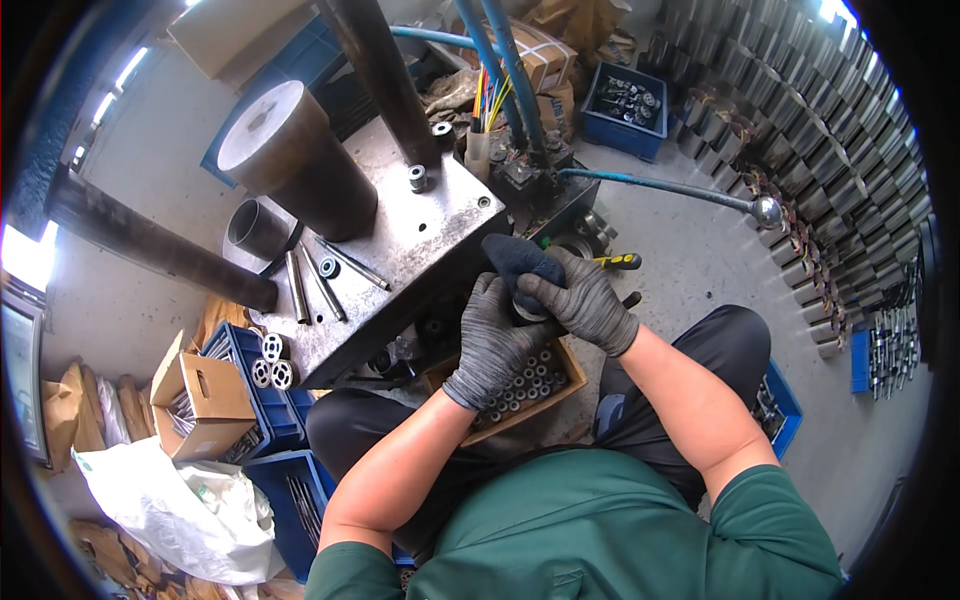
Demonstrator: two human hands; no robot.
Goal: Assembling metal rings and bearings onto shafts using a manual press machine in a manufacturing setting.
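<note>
In front of me, above the bench's near corner, my two grey-gloved hands meet. My right hand (588,303) is closed on a dark navy, cloth-like piece (524,262) with a pointed end. Closed beside it, my left hand (496,338) touches a round metal part (529,308), mostly hidden between the gloves. Below them a wooden box (566,387) holds many small metal rollers (532,384). Steel rods (297,287), a small bearing (328,267) and a thick metal cylinder (335,185) are on the steel press bed (440,232).
A blue lever (660,182) with a ball knob reaches right from the machine. A yellow-black handle (618,262) lies near my right hand. Stacked metal cylinders (790,110) line the right. Blue bins (622,138), a cardboard box (215,392) and a white sack (175,510) stand around.
</note>
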